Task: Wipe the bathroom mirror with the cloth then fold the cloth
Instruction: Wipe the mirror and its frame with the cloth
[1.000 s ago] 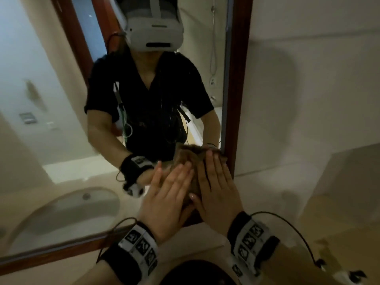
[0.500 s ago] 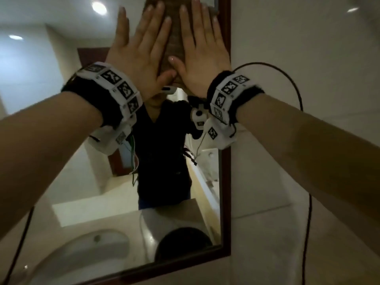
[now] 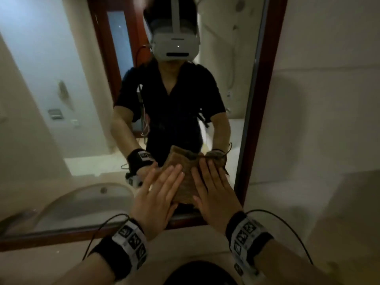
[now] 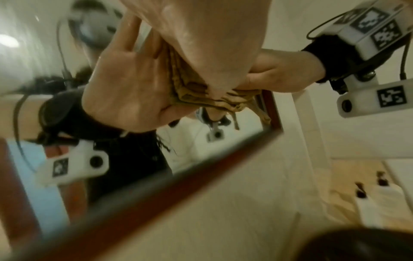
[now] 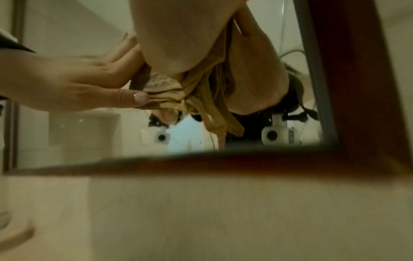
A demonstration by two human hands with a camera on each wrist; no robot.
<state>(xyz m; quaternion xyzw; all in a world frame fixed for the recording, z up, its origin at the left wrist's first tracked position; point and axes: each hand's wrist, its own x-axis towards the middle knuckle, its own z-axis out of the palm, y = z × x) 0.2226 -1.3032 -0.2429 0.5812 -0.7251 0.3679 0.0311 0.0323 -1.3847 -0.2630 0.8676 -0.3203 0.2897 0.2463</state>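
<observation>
A folded brown cloth [image 3: 186, 182] lies flat against the glass of the mirror [image 3: 82, 99], near its lower right corner. My left hand [image 3: 158, 192] presses the cloth's left part with straight fingers. Beside it, my right hand [image 3: 213, 190] presses the right part the same way, close to the dark red frame [image 3: 259, 99]. In the left wrist view the cloth [image 4: 190, 91] bunches under my palm, with the right hand [image 4: 279, 70] next to it. The right wrist view shows the cloth [image 5: 170, 95], loose strips hanging from it, and the left hand [image 5: 78, 84] at its edge.
A pale tiled wall [image 3: 329, 99] runs to the right of the frame. The mirror reflects a washbasin [image 3: 98, 194] at lower left and the person wearing a headset. A beige counter [image 3: 339, 202] lies at lower right, and a dark rounded object [image 3: 201, 272] sits at the bottom edge.
Both hands carried the cloth from the lower right corner up to the top of the mirror along its right edge, then back down to the lower right corner.
</observation>
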